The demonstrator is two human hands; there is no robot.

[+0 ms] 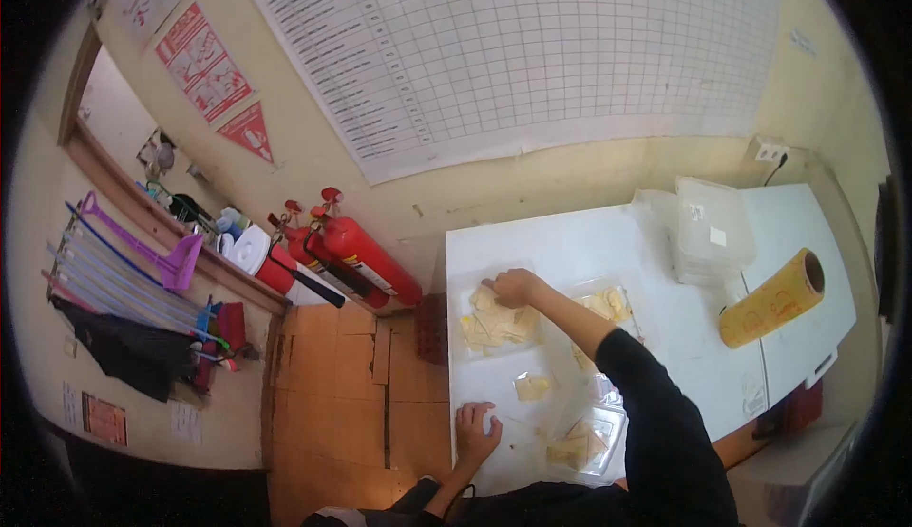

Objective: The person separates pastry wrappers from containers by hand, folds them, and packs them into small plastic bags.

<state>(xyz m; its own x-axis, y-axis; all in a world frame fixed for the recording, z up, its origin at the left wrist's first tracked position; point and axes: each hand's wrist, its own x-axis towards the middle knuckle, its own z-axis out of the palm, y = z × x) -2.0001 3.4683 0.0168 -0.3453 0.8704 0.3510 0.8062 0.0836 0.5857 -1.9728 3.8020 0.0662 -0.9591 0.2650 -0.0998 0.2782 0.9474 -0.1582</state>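
My right hand (514,288) reaches across the table into a clear tray (540,348) of thin pale yellow pieces (494,326). Its fingers are bent down and pinched together at the pieces; what they grip is too small to make out. My left hand (478,432) rests by the table's left edge, fingers curved and apart, with nothing in it. Between the hands lies a small clear packet (534,387) with something pale yellow inside. A second clear tray (608,305) of similar pieces is partly hidden behind my right forearm. Nearer me stands a clear container (589,443) holding flat yellowish pieces.
Stacked clear plastic boxes (708,233) stand at the back of the white table (570,242). To the right lies a large roll of yellowish film (771,299). Red fire extinguishers (366,256) stand left of the table, near a dark red crate (433,328).
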